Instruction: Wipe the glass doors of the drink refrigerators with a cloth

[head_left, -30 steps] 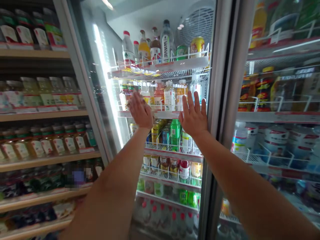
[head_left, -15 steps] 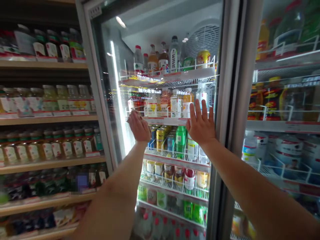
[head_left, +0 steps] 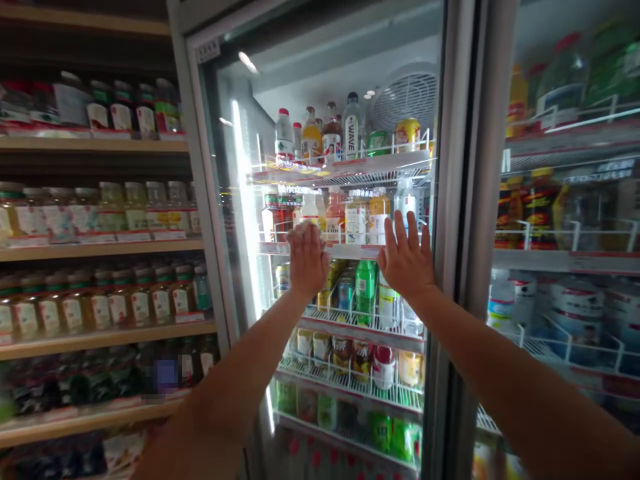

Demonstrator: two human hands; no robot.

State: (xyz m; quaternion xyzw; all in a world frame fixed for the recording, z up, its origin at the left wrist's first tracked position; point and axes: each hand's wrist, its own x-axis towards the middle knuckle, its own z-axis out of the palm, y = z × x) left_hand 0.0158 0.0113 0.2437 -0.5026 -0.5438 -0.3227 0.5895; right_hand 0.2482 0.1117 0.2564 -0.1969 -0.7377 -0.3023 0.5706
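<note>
Both of my hands lie against the glass door of a lit drinks fridge. My left hand presses flat on the glass near the door's middle, fingers together and pointing up, with a pale cloth or paper partly showing under the fingertips. My right hand is spread open on the glass close to the door's right frame. Behind the glass, wire shelves hold bottles and cans, among them a green bottle between my hands.
A second glass-door fridge with bottles stands to the right. On the left, wooden shelves carry rows of bottled drinks at several heights. The fridge's left door frame runs beside them.
My left hand slid rightward across the glass, closer to my right hand. The right hand stayed near the right frame. The view shifted slightly so the fridge sits lower and further right.
</note>
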